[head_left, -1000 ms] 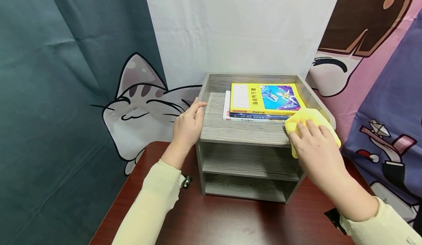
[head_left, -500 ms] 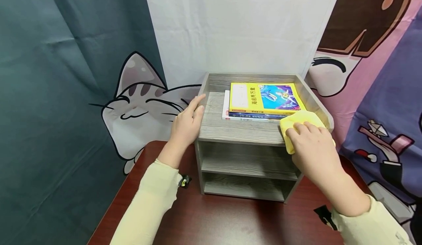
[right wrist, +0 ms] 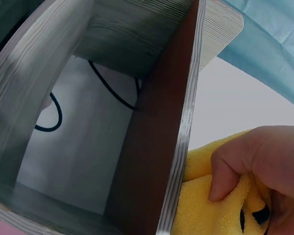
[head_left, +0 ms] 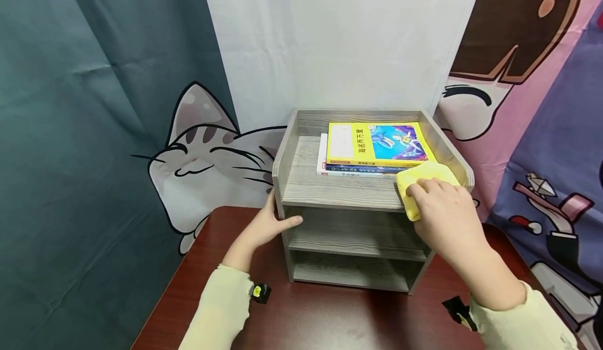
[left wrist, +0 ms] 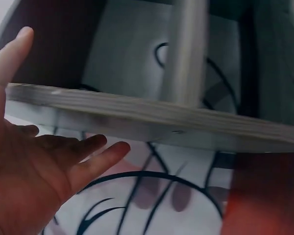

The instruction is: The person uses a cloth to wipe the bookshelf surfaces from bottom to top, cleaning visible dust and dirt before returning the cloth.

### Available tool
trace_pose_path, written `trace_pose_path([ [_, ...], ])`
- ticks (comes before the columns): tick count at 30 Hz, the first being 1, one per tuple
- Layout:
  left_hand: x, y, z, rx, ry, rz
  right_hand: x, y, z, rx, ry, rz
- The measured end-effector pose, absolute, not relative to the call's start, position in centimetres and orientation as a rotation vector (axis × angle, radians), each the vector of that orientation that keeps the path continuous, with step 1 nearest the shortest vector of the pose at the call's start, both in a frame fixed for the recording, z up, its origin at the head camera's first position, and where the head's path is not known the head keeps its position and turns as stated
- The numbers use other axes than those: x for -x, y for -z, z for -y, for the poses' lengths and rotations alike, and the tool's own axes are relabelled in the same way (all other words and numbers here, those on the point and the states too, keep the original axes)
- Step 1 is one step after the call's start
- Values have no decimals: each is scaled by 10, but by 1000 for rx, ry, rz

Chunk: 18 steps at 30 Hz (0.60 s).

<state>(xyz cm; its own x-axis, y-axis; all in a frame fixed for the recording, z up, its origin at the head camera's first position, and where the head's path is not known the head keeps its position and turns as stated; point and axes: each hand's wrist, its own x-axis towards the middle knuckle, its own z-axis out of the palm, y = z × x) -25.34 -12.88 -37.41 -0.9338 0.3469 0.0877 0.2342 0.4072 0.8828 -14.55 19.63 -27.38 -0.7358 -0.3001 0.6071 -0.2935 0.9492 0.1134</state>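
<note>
A small grey wood-grain shelf unit point(head_left: 344, 195) stands on the table, a stack of books on its top board. The uppermost book point(head_left: 400, 140) has a yellow cover with a blue undersea picture. My right hand point(head_left: 449, 214) grips a folded yellow cloth point(head_left: 426, 173) against the front right corner of the top board. In the right wrist view, the thumb presses into the fuzzy cloth point(right wrist: 201, 208) beside the panel edge. At the unit's left side panel, my left hand point(head_left: 264, 227) has its thumb in front and its fingers along the outer face, spread in the left wrist view.
Two lower compartments point(head_left: 358, 229) of the unit face me. The dark red table point(head_left: 301, 318) extends in front and to the sides. Behind hang a white cloth point(head_left: 348, 41), a teal curtain point(head_left: 94, 130) and cartoon-printed fabric point(head_left: 532, 146).
My left hand has slid down from the top of the left side panel to its front edge, thumb spreading. The right hand has bunched the cloth and shifted slightly left.
</note>
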Motion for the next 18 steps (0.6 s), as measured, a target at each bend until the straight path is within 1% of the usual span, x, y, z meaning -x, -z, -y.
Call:
trace_pose_path([
  [6,257,388,118,-431,-1541,-2548,144,273,-196,-394,-52,2466],
  [14,255,388,115,-508,-1439,-2550,144,277,-195,-348,-136,2459],
  [18,252,386,116,-485,-1404,-2542,145,276,-195,-330,-178,2459],
])
